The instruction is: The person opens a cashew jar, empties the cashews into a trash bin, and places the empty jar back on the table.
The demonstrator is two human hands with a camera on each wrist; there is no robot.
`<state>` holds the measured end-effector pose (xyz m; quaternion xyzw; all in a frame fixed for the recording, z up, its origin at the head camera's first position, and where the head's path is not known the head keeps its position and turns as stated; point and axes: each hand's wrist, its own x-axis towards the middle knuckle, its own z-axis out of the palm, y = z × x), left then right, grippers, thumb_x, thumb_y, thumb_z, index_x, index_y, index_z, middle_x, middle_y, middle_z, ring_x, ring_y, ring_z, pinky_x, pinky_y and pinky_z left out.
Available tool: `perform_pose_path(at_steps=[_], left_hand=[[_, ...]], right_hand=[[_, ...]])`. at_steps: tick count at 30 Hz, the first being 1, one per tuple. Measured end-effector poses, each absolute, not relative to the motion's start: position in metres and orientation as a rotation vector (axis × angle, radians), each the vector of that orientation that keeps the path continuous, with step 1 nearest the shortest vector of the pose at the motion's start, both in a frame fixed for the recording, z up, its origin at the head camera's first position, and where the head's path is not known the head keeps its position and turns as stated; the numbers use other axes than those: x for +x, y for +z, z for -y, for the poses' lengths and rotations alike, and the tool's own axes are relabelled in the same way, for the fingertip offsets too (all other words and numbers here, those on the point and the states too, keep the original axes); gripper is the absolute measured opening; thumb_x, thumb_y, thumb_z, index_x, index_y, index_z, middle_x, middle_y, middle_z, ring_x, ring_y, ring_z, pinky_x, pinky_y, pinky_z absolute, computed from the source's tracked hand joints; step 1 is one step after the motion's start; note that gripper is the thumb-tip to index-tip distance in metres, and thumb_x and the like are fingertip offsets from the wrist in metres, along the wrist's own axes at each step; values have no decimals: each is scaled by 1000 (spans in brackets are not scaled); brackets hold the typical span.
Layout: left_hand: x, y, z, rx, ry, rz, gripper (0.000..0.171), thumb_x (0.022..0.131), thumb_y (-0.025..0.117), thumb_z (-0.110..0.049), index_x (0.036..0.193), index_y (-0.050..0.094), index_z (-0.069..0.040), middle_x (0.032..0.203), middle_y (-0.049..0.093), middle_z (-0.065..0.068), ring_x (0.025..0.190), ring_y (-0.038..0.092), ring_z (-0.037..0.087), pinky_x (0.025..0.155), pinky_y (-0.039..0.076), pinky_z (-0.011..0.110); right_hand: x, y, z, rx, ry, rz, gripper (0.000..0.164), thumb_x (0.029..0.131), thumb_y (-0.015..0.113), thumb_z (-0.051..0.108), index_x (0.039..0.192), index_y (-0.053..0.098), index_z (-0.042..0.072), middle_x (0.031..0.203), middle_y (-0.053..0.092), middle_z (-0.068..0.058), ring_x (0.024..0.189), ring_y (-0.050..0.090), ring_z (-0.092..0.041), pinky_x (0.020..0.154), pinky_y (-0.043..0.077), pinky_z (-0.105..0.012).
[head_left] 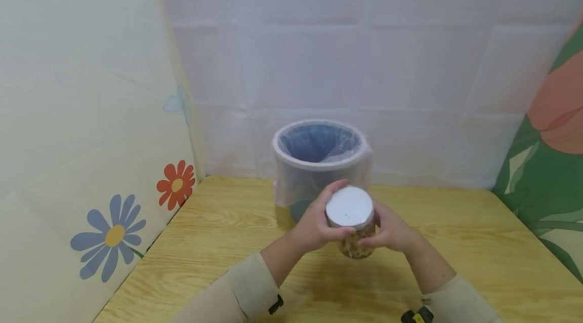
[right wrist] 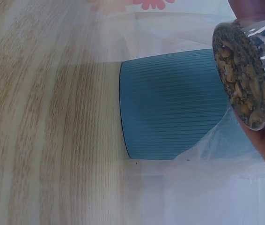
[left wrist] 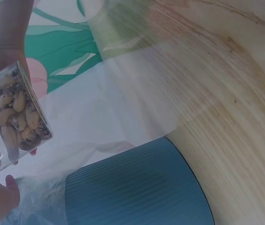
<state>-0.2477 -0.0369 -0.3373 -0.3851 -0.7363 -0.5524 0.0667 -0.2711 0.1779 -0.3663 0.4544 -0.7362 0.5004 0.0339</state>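
A person's left hand [head_left: 314, 224] and right hand [head_left: 393, 229] hold a clear jar [head_left: 355, 246] between them, raised above the tabletop [head_left: 196, 257]. The left grip is clamped on the jar's top, its thumb just under the edge of the white lid [head_left: 349, 205]; the right grip is clamped round the body, thumb in front. The lid is on, and pale, nut-like pieces [left wrist: 16, 115] fill the visible part of the jar.

Just beyond the jar, near the far edge of the tabletop and a little left of that edge's middle, stands a blue bin [right wrist: 165, 105] with a pale rim [head_left: 319, 165]. A clear liner [head_left: 286, 184] folds over the rim and hangs down outside. A white cloth [head_left: 432, 70] rises behind the far edge; blue [head_left: 114, 235] and red flowers [head_left: 176, 185] decorate the panel along the left edge.
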Motion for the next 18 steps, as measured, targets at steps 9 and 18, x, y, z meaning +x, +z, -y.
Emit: perform_pose_path(at_steps=[9,18], left_hand=[[-232,-320,35,-1124,-1691,2225,81,66,76,-5,135,34,0,125,49,17,112,50,23,98,38,32],[-229,-320,32,-1056,-1655,2229,80,65,76,-7,134,36,0,125,50,16,110,51,24,96,39,33]], right_hand=[[-268,-367,-176,1384,1528,2211,81,62,78,1,131,37,-3,121,51,-9,111,49,-14,95,39,-27],[-268,-367,-176,1356,1503,2204,82,61,79,3,132,38,1,121,51,-11,111,49,-14,95,40,-27]])
